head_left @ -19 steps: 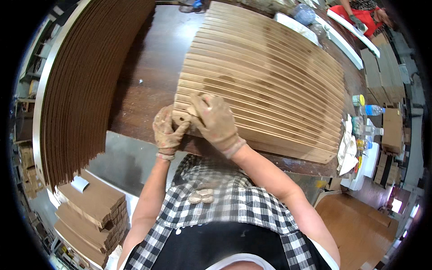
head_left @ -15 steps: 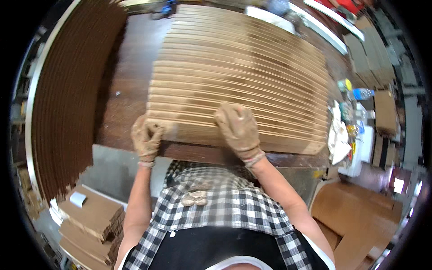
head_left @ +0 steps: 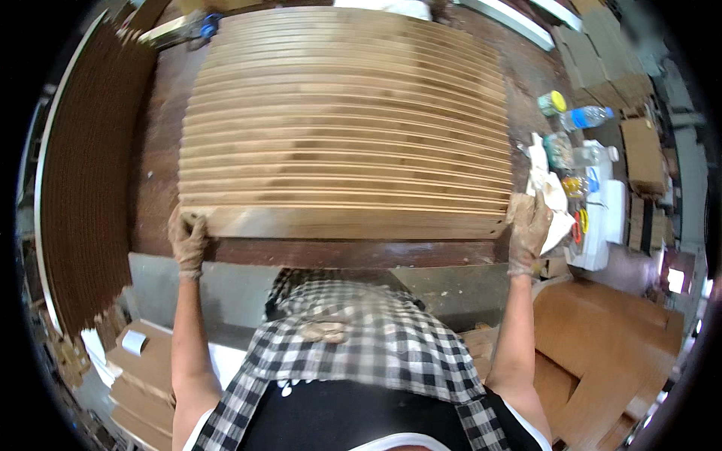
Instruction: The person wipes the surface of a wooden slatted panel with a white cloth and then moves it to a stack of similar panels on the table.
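Note:
A row of light brown wooden boards (head_left: 346,135) lies side by side on a dark tabletop, their long edges running left to right. The nearest wooden board (head_left: 346,223) shows a broad flat face, with small dark holes near its right end. My left hand (head_left: 188,239), in a stained work glove, is curled round that board's left end. At its right end is my right hand (head_left: 529,233), gloved too, with the thumb side against the board; part of its grip is hidden.
Stacked dark brown corrugated-looking pieces (head_left: 86,180) stand on the left. On the right lie a white cloth (head_left: 555,214), plastic bottles (head_left: 587,117), a yellow-lidded jar (head_left: 553,102) and red-and-yellow-handled tools (head_left: 580,224). Cardboard (head_left: 150,361) is stacked at lower left; a brown curved panel (head_left: 602,331) sits lower right.
My right hand has moved from the middle of the boards out to the nearest board's right end. My left hand stays at the left end. The view has shifted rightward.

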{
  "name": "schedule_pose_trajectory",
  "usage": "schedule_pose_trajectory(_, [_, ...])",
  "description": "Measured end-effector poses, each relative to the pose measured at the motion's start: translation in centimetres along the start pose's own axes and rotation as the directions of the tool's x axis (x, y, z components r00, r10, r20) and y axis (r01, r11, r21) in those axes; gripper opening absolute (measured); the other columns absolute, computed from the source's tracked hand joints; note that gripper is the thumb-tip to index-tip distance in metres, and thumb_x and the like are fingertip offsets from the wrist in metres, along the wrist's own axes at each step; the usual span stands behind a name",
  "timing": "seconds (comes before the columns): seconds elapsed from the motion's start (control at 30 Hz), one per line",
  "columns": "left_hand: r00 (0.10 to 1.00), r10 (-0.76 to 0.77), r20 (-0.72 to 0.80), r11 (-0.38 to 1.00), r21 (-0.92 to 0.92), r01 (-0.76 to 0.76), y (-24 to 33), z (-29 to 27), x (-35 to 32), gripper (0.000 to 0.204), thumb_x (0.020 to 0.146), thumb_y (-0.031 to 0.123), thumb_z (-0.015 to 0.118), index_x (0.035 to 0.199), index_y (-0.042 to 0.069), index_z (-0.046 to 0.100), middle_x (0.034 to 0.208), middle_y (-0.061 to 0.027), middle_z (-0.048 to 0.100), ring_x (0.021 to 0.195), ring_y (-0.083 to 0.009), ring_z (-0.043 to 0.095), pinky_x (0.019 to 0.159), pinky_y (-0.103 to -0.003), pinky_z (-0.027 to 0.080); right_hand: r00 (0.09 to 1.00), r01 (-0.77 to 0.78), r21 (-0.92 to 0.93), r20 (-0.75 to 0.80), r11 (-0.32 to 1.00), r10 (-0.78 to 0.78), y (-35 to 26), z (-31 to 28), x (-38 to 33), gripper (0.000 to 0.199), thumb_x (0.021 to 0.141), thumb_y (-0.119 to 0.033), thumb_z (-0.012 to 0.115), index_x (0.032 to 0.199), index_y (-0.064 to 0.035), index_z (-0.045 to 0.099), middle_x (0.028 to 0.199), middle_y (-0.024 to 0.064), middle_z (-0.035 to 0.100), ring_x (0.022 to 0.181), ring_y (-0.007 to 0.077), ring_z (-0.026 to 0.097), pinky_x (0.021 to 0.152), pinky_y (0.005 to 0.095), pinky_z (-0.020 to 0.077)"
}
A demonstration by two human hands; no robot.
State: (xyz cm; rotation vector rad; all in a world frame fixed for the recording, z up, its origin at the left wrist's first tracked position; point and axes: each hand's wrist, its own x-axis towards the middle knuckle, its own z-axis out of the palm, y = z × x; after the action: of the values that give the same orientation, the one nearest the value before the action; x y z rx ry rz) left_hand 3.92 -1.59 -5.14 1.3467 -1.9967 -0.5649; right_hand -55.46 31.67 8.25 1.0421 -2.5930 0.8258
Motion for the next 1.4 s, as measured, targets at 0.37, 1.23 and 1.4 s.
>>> schedule_pose_trajectory(0.37, [0.989,0.045,0.139,0.976,-0.219,-0.014,5.3,-0.4,1.2,0.055,0.078,0.032,0.08,0.124,0.006,0.066,0.122,-0.0171,0.064,0.114,-0.0368,0.06,0.099,-0.045,0.048,0.864,0.498,0.218,-0.05,0.839,-0.5,-23.2,10.9,-9.6,0.048,0.09,-0.018,0.073,0.133,-0.0066,0.056,0.106,0.0122,0.056,0.097,0.0263,0.059,0.079,0.039,0.0532])
schedule_pose_trajectory(1.23, [0.98,0.175,0.095,0.952,0.237,-0.193,5.8,2.7,0.3,0.078,0.082,0.064,0.066,0.134,0.006,0.059,0.138,-0.013,0.056,0.131,-0.0397,0.046,0.109,-0.053,0.035,0.612,0.664,0.417,0.174,0.621,-0.771,-40.2,15.0,-13.1,0.034,0.097,-0.027,0.061,0.124,-0.0067,0.061,0.106,0.0112,0.064,0.097,0.0257,0.063,0.077,0.0392,0.0542])
schedule_pose_trajectory(1.4, [0.981,0.161,0.106,0.949,0.257,-0.183,5.1,1.4,0.2,0.074,0.084,0.061,0.067,0.131,0.004,0.06,0.14,-0.0127,0.055,0.132,-0.0384,0.046,0.109,-0.052,0.034,0.59,0.798,-0.081,-0.098,0.598,-0.801,-29.2,14.3,-10.4,0.035,0.097,-0.027,0.062,0.127,-0.0102,0.06,0.108,0.0083,0.063,0.096,0.0241,0.062,0.077,0.0357,0.0581])
